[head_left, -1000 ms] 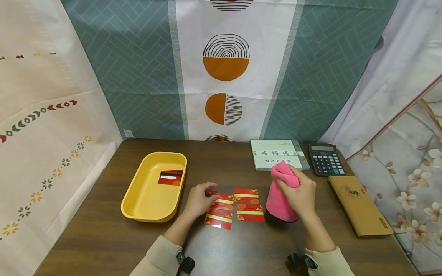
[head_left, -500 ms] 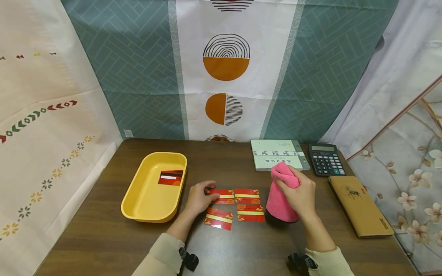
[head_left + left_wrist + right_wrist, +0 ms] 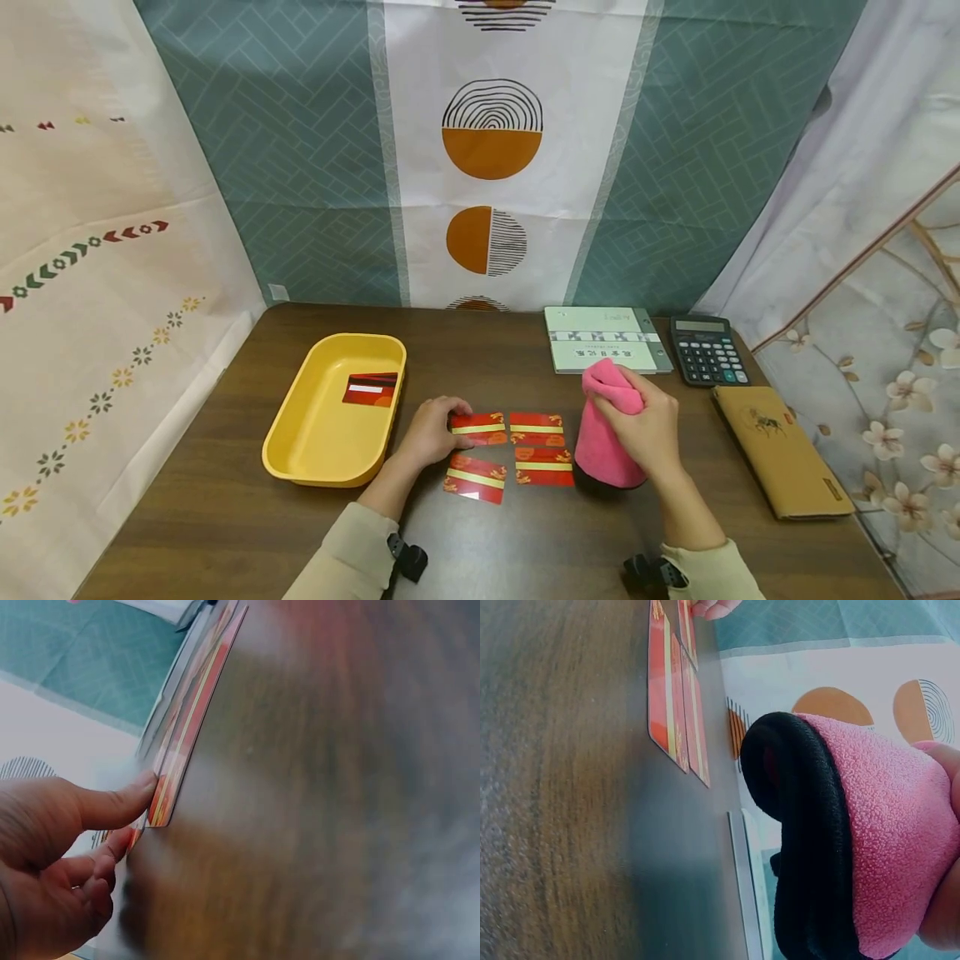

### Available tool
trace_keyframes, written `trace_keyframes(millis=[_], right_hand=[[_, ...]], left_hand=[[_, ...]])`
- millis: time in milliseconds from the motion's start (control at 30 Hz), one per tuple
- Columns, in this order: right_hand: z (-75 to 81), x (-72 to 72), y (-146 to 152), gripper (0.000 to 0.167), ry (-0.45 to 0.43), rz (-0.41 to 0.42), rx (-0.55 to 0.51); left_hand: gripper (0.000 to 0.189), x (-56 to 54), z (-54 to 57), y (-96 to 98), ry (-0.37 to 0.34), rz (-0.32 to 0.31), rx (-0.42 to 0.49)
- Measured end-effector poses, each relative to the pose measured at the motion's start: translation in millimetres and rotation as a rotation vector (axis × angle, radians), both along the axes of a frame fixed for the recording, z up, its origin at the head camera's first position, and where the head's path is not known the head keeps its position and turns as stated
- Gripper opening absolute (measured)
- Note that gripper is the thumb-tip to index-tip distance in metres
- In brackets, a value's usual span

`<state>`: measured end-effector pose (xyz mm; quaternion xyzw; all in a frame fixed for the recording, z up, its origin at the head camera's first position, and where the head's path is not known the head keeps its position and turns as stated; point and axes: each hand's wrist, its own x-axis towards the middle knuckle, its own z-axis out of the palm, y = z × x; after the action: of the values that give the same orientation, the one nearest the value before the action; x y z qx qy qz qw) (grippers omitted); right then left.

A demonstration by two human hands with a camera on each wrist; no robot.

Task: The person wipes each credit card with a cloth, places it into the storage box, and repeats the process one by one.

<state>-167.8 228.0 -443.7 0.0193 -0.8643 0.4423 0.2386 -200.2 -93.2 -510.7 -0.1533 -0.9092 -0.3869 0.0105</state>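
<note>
Two rows of red bank cards with yellow stripes lie face to the table in the middle. My left hand (image 3: 435,431) grips the far-left red card (image 3: 480,429) at its left end, fingers at the far edge and thumb at the near edge. A near-left red card (image 3: 476,478) lies slightly askew below it. To their right are a far-right card (image 3: 537,429) and a near-right card (image 3: 543,467). My right hand (image 3: 649,421) holds a bunched pink cloth (image 3: 907,832) by its top. Black edging (image 3: 814,847) runs along the cloth's lower side.
A yellow tray (image 3: 288,417) with red-and-black cards (image 3: 370,389) in it stands at left. A pale green notebook (image 3: 600,327) lies at the back right, beside a black calculator (image 3: 708,350). Nearer on the right lies a tan wallet-like case (image 3: 780,450).
The far-left card has slid away from the near-left one, opening a gap, then shifted slightly left with my left hand. My right hand and the pink cloth have moved slightly left.
</note>
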Motion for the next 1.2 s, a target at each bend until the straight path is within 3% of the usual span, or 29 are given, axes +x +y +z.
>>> trace_keyframes(millis=[233, 367, 467, 600, 800, 867, 1067, 1200], right_hand=[[0.3, -0.1, 1.3, 0.053, 0.02, -0.014, 0.015], [-0.5, -0.1, 1.9, 0.053, 0.022, -0.008, 0.006], [-1.0, -0.2, 1.8, 0.053, 0.022, 0.005, -0.006], [-2.7, -0.1, 0.9, 0.052, 0.018, 0.024, -0.011], [-2.4, 1.2, -1.5, 0.052, 0.032, 0.027, -0.022], [-1.2, 1.7, -3.1, 0.052, 0.031, 0.036, -0.032], [2.3, 2.2, -10.3, 0.053, 0.02, 0.07, -0.055], [5.0, 1.5, -16.1, 0.052, 0.063, 0.088, -0.04]], left_hand=[[0.042, 0.3, 5.2, 2.5, -0.049, 0.002, -0.064], [0.05, 0.6, 3.5, 3.4, -0.068, -0.008, 0.042], [0.058, 0.1, 0.4, 4.0, -0.036, 0.005, 0.116], [0.054, -0.6, -3.8, 4.7, 0.008, 0.073, 0.208], [0.031, -0.7, -2.8, 8.6, 0.017, 0.187, 0.396], [0.026, -0.4, -0.8, 11.1, -0.017, 0.213, 0.466], [0.027, 0.8, 13.6, 21.3, -0.222, 0.245, 0.779], [0.03, 2.9, 32.6, 28.3, -0.261, 0.254, 0.858]])
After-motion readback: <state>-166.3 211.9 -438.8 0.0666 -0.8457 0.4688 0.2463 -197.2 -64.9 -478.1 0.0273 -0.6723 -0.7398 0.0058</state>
